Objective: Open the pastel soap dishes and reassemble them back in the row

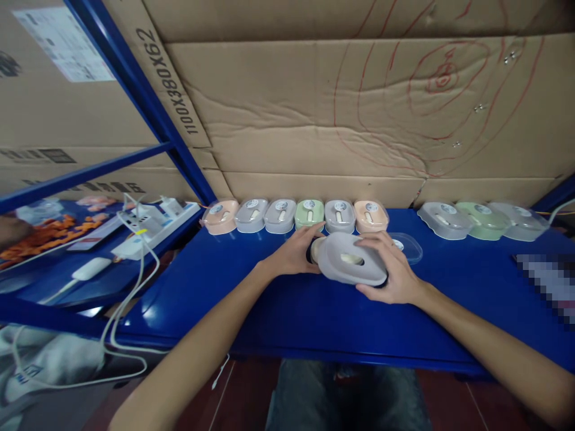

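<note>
Open tabletop (pixel 291 317) reaches the front edge (pixel 314 355). Right hand (pixel 395 269) grips one gray case (pixel 336 254); left hand (pixel 294 251) grasps one pale piece (pixel 316 249). Nine cases (pixel 309 212) (six plus three) stand behind.

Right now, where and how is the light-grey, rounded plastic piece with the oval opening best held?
The light-grey piece is probably best gripped at its right end, from the right. It is tilted, and its curved outer edges suit the right hand: fingers over the far edge, thumb at the near edge, clear of the oval opening. The left hand is at the left end.
</note>
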